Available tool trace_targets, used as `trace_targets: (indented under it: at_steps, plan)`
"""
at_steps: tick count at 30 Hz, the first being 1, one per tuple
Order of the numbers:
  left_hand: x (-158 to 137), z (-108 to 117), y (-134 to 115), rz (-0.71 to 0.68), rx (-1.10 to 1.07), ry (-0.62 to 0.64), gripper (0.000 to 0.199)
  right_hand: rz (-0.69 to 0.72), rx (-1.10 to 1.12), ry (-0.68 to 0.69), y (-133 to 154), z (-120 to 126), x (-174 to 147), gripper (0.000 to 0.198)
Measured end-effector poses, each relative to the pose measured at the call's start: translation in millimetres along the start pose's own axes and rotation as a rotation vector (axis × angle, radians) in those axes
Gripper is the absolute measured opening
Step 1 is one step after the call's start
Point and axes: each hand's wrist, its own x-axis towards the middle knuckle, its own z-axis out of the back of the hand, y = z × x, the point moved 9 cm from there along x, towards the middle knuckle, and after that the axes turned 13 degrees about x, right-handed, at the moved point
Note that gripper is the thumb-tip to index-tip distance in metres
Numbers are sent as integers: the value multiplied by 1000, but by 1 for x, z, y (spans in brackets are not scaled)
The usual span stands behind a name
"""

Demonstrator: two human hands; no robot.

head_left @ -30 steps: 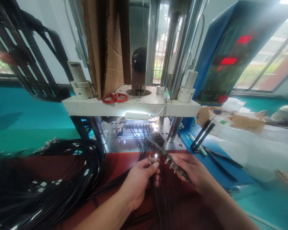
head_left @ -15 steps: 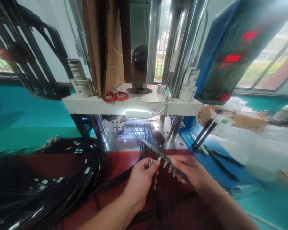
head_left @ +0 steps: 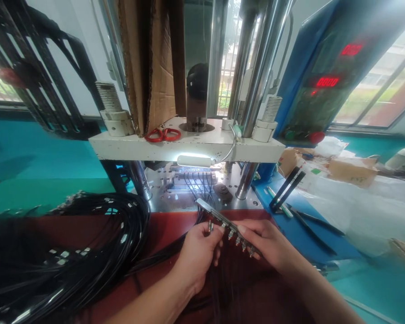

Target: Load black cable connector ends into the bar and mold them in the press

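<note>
My right hand (head_left: pixel 268 243) is closed around the lower end of a narrow dark metal bar (head_left: pixel 207 208), which slants up to the left in front of the press. Several small metal cable connectors (head_left: pixel 238 240) sit in a row along the bar's near edge. My left hand (head_left: pixel 200 249) is pinched at the bar's middle, its thumb at the row. A small metal cable connector (head_left: pixel 210 226) sticks up between its fingers. Thin dark cables hang below the hands, blurred. Behind the bar, more black cables (head_left: pixel 202 184) run out of the lit press bed.
A large coil of black cables (head_left: pixel 135 216) lies left on the red table. The press's white plate (head_left: pixel 148 150) carries red-handled scissors (head_left: pixel 164 134) and a lamp (head_left: pixel 194 160). To the right are black tweezers (head_left: pixel 288 189), pliers (head_left: pixel 319 220) and a blue control box (head_left: pixel 310 90).
The bar has shifted slightly left and tilted, so its top face shows brighter. Both hands keep their grips in nearly the same place.
</note>
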Motion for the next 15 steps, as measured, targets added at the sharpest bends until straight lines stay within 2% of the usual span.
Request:
trace_targets:
  at_steps: [5, 9, 13, 15]
  plan:
    - [3, 1, 2, 22, -39, 14, 23, 22, 34, 12, 6, -6, 0, 39]
    - [-1, 2, -9, 27, -45, 77, 24, -44, 206, -35, 0, -2, 0, 45]
    - [-13, 11, -20, 48, -75, 116, 17, -68, 275, -112, -2, 9, -2, 50]
    - [-20, 13, -21, 79, -120, 158, 28, -69, 293, -123, -1, 11, -3, 51]
